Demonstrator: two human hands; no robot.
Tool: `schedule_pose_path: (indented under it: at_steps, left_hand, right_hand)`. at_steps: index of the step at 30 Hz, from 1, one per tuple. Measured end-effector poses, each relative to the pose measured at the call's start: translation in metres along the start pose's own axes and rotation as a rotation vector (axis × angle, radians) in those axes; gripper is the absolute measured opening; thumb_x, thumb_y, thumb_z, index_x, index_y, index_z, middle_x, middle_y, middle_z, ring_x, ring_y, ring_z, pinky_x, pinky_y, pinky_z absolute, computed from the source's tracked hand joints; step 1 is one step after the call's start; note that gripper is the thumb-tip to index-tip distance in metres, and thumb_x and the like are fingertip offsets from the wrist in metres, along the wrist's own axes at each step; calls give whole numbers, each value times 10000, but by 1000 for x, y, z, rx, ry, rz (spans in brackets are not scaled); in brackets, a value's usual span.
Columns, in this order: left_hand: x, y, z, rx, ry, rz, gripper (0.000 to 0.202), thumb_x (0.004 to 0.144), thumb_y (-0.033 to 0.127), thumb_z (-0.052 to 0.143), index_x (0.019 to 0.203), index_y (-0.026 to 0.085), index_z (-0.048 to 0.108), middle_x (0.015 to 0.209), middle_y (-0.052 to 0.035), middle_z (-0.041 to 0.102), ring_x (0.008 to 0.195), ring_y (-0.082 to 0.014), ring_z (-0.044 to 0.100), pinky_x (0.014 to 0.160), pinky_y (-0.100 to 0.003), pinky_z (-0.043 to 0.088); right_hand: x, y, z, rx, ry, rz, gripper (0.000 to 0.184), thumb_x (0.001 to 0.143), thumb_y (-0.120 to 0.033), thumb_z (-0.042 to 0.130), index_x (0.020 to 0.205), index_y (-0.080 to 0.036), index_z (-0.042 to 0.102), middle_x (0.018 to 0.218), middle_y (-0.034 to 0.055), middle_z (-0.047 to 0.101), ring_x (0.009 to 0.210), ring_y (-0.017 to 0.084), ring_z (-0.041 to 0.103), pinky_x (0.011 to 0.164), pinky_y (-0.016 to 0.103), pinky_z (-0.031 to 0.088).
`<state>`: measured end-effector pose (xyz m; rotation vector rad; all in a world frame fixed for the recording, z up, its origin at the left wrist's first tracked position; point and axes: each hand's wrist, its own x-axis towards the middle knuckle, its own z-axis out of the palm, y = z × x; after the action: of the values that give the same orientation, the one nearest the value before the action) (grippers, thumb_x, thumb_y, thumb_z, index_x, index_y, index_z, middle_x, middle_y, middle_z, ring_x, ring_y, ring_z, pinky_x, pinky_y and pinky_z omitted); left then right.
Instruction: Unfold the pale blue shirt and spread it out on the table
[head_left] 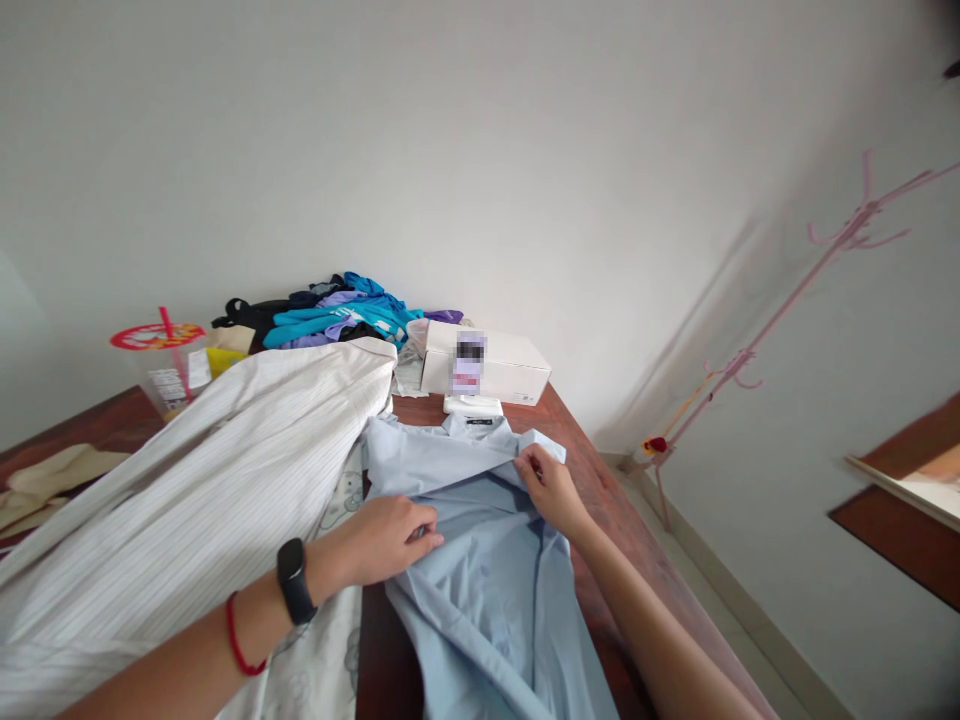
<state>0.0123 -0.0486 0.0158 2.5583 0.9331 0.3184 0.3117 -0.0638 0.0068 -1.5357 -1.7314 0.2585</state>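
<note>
Fingers of left hand (390, 540) curled shut on a fold of blue shirt (480, 600), right hand (551, 485) pinching its shoulder edge near the collar, blue shirt flat on table (600, 470), striped shirt (225, 470) alongside, box (487, 365) behind the collar.

White box (491, 365) just behind blue shirt (480, 590)

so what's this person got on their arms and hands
Both forearms are bare, with no sleeves in view and no gloves. The left hand has a black smart band at the wrist and, behind it, a thin red cord bracelet. The right hand and wrist wear nothing.
</note>
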Motion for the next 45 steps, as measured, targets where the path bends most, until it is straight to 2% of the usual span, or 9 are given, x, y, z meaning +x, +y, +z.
schedule_pose_path:
  at_steps: [4, 11, 14, 19, 25, 30, 36, 41, 45]
  left_hand:
    - [0, 1, 0, -25, 0, 9, 278, 953, 411, 527, 798, 227, 667, 727, -6, 694, 688, -191, 640, 611, -266, 333]
    - [1, -1, 1, -29, -1, -32, 284, 957, 421, 510, 833, 232, 682, 747, -11, 706, 689, -192, 654, 622, -272, 379]
    - [3, -6, 6, -2, 62, -128, 289, 969, 415, 477, 1082, 246, 682, 812, -27, 726, 759, -226, 684, 684, -302, 444]
    - [2, -8, 14, 84, 203, -191, 516, 961, 394, 479, 1439, 200, 453, 1196, -150, 698, 1022, -315, 688, 846, -405, 516]
    - [5, -8, 16, -68, 376, -213, 558, 935, 412, 509, 1403, 125, 409, 1296, -257, 602, 1022, -380, 680, 841, -509, 541]
    - [11, 0, -1, -673, 689, -163, 588, 918, 432, 597, 1408, 198, 372, 1335, -189, 569, 1145, -318, 645, 868, -418, 585]
    - [12, 6, -33, -1251, 805, -68, 625, 933, 424, 588, 1470, 314, 287, 1466, -102, 493, 1320, -284, 529, 965, -437, 562]
    - [13, 4, -41, -1393, 816, -81, 440, 938, 469, 533, 1335, 329, 405, 1402, -65, 534, 1196, -248, 610, 969, -471, 554]
    - [13, 6, -40, -1319, 827, -36, 476, 949, 484, 479, 1395, 354, 374, 1430, -66, 517, 1239, -254, 586, 977, -467, 548]
  right_hand:
    - [6, 15, -4, 56, 209, 87, 336, 951, -498, 496, 784, -207, 487, 606, -49, 428, 565, 131, 402, 541, 250, 288]
    - [9, 18, -11, 121, 300, 141, 378, 905, -560, 565, 799, -200, 523, 510, -101, 271, 474, 100, 261, 482, 241, 190]
    - [11, 19, -19, 114, 398, 137, 403, 890, -569, 588, 757, -193, 529, 509, -97, 280, 480, 98, 277, 492, 238, 229]
    - [13, 22, -26, 117, 486, 200, 444, 874, -605, 598, 731, -186, 557, 490, -81, 324, 486, 111, 317, 477, 239, 238]
    - [13, 24, -24, 200, 476, 226, 490, 862, -636, 601, 667, -193, 526, 477, -60, 399, 467, 114, 365, 466, 239, 278]
    - [13, 28, -23, 246, 465, 246, 480, 850, -626, 625, 662, -198, 519, 469, -67, 394, 455, 115, 377, 453, 237, 287]
    - [11, 24, -22, 89, 418, 204, 465, 904, -563, 579, 620, -200, 516, 499, -21, 503, 495, 143, 462, 519, 261, 359]
    - [8, 8, -21, -170, 272, -43, 284, 921, -448, 578, 827, -198, 675, 849, 71, 687, 833, 237, 616, 784, 346, 468]
    - [1, 5, -14, -323, 60, -73, 301, 880, -443, 646, 1106, -252, 698, 1186, 99, 631, 1111, 294, 582, 966, 445, 448]
